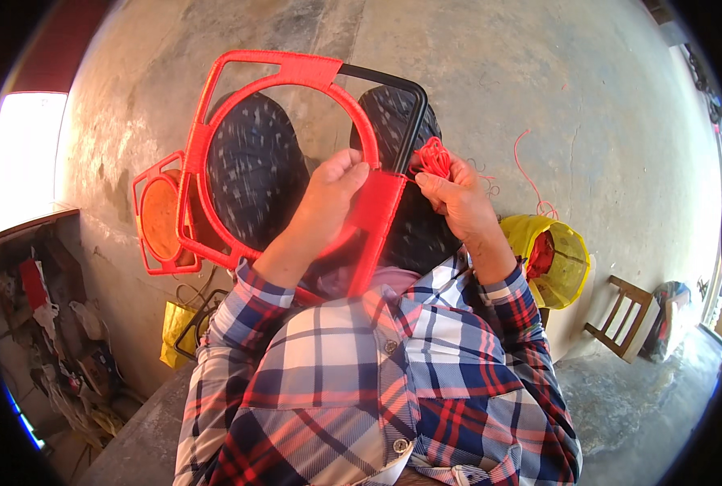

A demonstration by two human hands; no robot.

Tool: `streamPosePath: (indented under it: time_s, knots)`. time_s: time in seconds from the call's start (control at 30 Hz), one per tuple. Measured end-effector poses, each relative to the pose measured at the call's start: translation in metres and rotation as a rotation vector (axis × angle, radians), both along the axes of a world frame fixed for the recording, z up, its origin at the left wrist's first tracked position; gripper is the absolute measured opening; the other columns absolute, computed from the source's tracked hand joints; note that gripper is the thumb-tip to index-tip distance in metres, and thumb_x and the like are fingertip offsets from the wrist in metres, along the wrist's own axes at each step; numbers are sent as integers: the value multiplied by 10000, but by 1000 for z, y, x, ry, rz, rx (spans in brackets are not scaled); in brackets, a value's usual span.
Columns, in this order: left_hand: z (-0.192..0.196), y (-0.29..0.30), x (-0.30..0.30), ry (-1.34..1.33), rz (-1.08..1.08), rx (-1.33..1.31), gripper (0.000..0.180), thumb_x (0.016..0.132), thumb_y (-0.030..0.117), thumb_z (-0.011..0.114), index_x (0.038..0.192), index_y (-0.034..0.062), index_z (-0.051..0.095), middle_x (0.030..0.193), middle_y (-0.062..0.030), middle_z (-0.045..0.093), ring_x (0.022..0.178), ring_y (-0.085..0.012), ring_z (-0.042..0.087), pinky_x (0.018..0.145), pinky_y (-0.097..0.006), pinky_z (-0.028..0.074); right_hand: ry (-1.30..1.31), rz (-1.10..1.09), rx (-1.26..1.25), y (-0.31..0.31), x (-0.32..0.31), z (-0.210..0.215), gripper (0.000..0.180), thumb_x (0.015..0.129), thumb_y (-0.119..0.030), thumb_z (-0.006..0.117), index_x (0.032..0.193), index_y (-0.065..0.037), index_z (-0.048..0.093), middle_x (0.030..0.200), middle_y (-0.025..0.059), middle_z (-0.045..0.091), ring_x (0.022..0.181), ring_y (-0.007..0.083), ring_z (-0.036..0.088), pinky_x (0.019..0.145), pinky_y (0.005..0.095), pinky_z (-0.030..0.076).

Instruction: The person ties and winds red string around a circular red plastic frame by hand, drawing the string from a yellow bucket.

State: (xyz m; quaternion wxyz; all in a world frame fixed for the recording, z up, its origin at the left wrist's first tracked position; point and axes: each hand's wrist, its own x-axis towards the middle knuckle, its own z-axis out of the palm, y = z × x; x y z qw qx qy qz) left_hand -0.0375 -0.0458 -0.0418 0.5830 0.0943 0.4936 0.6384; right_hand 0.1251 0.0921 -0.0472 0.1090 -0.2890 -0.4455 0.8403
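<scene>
A squarish frame with a round ring inside (312, 71) rests across my lap, mostly wrapped in red cord. One far right corner shows bare black bar (413, 95). My left hand (324, 202) is closed on the frame, with thumb and fingers at the ring's right side, beside the flat red wrapped panel (373, 212). Just right of the bar, my right hand (460, 201) grips a bundle of red cord (434, 157). From it a short strand runs to the frame where the wrapping meets the black bar. Some fingers of both hands are hidden.
At my right stands a yellow basket (573, 263) with red material inside. Loose red cord (523, 166) trails on the concrete floor (490, 65). A similar red frame (170, 266) and a yellow bag (174, 334) are on the left. Farther right is a small wooden chair (626, 316).
</scene>
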Motion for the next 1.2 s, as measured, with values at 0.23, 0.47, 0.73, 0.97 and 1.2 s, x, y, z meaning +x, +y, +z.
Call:
streamPosePath:
  time_s: [0.23,0.47,0.73,0.97,1.2]
  knots:
    - [3,2,-3,-163,-49,79,250,827,0,601,1070,14,546,979,-79,636,869,-135,635,796,-273,523,-13,-53,234,-12,6,2,302,877,-114,608,1167,-44,561,738,-56,543,536,26,368,463,196,275]
    - [4,-1,-10,-323,26,-22,203,879,91,520,1061,14,565,948,-100,643,841,-188,650,809,-340,536,196,-612,-24,91,135,-45,244,928,-171,486,1117,-37,561,633,-58,398,500,40,317,456,194,267]
    - [-17,1,-14,-345,-2,-163,167,885,-22,483,1013,15,583,921,-92,653,836,-206,662,776,-351,561,-36,-578,96,45,109,9,192,904,-143,504,1036,-42,600,784,-10,539,650,100,455,574,238,354]
    - [17,10,-7,-322,-125,-239,227,866,-17,580,1089,20,592,961,-103,674,818,-183,672,753,-320,569,-274,364,901,-14,0,29,301,795,-151,655,1023,16,552,894,211,640,866,403,605,738,435,469]
    - [-2,3,-5,-104,-126,-169,194,870,1,600,1064,6,594,951,-66,663,808,-145,656,721,-281,544,-248,247,910,-1,-13,0,272,798,-137,665,970,14,519,793,193,632,794,359,633,695,402,485]
